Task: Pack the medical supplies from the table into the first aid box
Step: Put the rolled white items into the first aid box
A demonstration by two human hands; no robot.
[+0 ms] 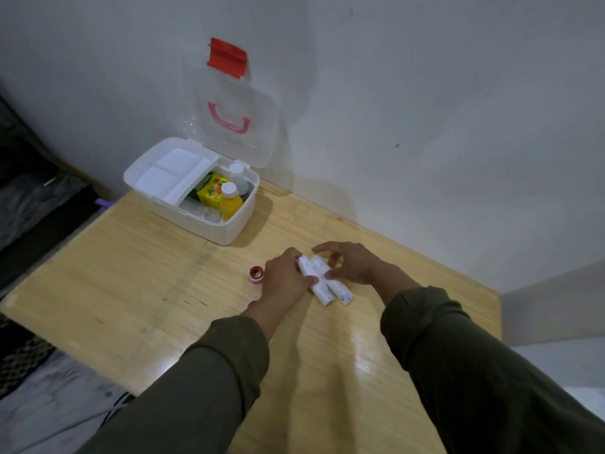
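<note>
Two white rolls [324, 280] are gathered mid-desk, pinched by the left hand [284, 280]; the right hand [352, 263] is spread alongside. Next, a lift toward the open first aid box [229, 229] at the far edge is called for.

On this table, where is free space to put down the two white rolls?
Bare wood lies between the first aid box and the left hand, and right of the right hand toward the table edge. The red-capped item crowds the left hand.

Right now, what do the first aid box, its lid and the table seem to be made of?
First aid box: opaque white plastic, smooth moulded walls. Lid: clear plastic, the wall shows through; red handle. Table: pale wood or bamboo look, fine grain lines, glossy sheen; possibly laminate.
</note>
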